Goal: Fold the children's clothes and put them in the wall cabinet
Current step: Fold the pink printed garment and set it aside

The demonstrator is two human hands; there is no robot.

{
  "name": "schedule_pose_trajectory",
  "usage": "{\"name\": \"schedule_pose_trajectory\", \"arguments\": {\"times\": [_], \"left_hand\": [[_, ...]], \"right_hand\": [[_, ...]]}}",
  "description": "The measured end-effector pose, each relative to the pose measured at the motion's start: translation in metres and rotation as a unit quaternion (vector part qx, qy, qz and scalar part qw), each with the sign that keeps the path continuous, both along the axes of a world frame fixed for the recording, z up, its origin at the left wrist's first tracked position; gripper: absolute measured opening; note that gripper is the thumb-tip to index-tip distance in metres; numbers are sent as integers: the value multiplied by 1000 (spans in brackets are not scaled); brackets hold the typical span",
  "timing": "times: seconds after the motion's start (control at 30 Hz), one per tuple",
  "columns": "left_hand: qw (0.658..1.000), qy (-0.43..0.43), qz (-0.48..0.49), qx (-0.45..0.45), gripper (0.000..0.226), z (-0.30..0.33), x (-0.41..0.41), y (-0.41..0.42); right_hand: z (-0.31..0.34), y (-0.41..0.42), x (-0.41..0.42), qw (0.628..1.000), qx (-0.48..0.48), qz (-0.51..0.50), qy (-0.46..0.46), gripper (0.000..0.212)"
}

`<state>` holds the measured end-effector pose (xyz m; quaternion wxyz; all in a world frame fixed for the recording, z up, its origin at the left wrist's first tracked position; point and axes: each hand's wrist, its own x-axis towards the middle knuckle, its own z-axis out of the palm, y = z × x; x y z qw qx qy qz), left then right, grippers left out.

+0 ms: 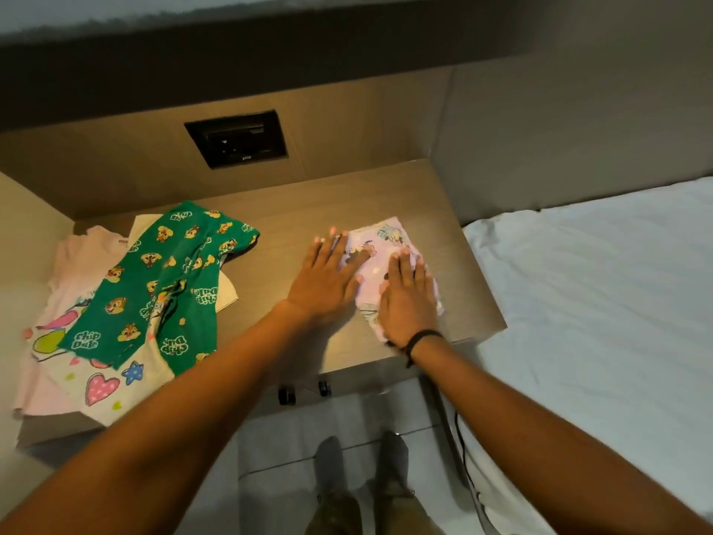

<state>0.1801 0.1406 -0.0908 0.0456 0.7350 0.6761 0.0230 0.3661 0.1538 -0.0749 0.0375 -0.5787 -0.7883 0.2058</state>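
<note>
A small pink printed garment (387, 245) lies folded on the right part of the wooden table (293, 210). My left hand (328, 279) rests flat with fingers spread, its fingertips on the garment's left edge. My right hand (407, 293), a black band at the wrist, presses flat on the garment's near half. At the left of the table lie green printed trousers (166, 287), unfolded, across a pale pink shirt (73, 264) and a white garment with hearts and stars (104, 388).
A black socket panel (236, 139) is set in the wall panel behind the table. A bed with a white sheet (602, 303) adjoins the table's right side. A dark cable (461, 449) hangs by the bed's edge. My feet (359, 469) stand on the pale floor.
</note>
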Motion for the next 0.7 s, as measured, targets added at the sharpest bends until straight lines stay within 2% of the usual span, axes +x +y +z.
{"name": "schedule_pose_trajectory", "arguments": {"times": [0.07,0.1,0.23,0.3,0.43,0.5,0.57,0.63,0.7], "left_hand": [[1000,-2,-4,-17,65,10,-16,-3],[1000,-20,14,-20,67,13,-16,-8],[988,-104,91,-63,71,4,12,-28],[990,-90,98,-51,72,-3,16,-32],[990,-95,99,-23,72,-8,12,-31],[987,-140,73,-9,71,-1,10,-41],[988,-153,-4,12,72,3,3,-63],[990,-118,-82,9,80,4,-3,-90],[991,-76,-111,1,88,0,-4,-112]], "right_hand": [[6,-25,-12,997,-73,-5,12,68],[12,-25,-13,997,-76,3,16,67],[15,10,-1,995,45,88,13,62],[3,20,7,988,45,147,-21,63],[-10,22,11,986,46,156,-26,65],[-2,18,18,986,51,161,-4,68],[3,4,38,980,66,184,40,74],[3,-18,63,967,56,243,53,82],[-7,-35,82,953,53,297,31,83]]}}
